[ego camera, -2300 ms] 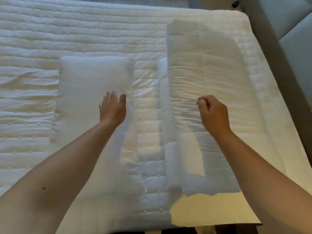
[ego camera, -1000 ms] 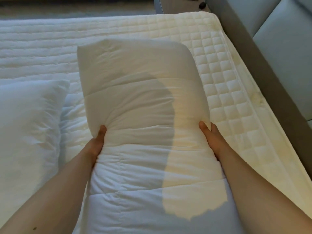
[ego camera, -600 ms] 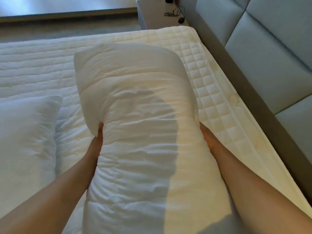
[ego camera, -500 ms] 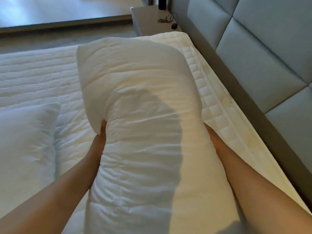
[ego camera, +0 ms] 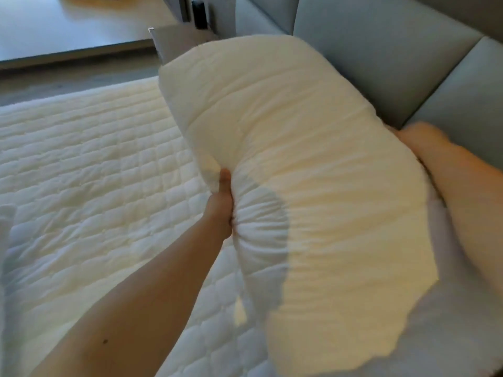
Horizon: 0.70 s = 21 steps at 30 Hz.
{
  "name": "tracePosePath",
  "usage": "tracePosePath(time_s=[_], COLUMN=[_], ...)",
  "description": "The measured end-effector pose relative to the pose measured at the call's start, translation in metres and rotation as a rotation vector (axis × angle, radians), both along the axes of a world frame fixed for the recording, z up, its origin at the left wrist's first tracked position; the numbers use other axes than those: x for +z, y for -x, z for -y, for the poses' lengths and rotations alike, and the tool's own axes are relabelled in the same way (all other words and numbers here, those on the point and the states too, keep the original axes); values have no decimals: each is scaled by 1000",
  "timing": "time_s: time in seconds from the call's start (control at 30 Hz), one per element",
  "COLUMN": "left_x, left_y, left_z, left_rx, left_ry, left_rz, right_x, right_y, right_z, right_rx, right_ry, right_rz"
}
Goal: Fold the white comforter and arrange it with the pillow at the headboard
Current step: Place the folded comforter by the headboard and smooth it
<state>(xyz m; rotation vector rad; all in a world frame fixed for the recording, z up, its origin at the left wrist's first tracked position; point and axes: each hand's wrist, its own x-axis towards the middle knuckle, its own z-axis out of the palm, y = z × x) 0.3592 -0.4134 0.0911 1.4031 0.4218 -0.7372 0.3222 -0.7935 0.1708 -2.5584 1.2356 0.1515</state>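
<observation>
Above the quilted mattress point(ego camera: 81, 170), near the grey headboard point(ego camera: 381, 50), the folded white comforter point(ego camera: 299, 172) is held up. The left hand point(ego camera: 221, 208) pinches its bunched edge, thumb up, arm extended. The right hand point(ego camera: 424, 142), blurred behind the far side, has a grip that cannot be made out.

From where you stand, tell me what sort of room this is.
Most likely a bedroom, perhaps a hotel room. A quilted mattress fills the view, a padded grey headboard runs along its right side, and a bedside table stands at the far corner.
</observation>
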Motion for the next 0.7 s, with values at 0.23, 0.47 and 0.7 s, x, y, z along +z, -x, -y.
tracePosePath(time_s=[0.23, 0.47, 0.7], left_x=[-169, -139, -70], left_y=[-9, 10, 21], left_z=[-3, 25, 25], left_rx=[-96, 54, 61], left_ry=[-75, -4, -74], left_rz=[-218, -141, -16], right_x=[-90, -107, -67], right_y=[56, 46, 36], right_z=[-46, -43, -16], right_rx=[149, 108, 182], right_ry=[25, 18, -55], right_rz=[-33, -9, -43])
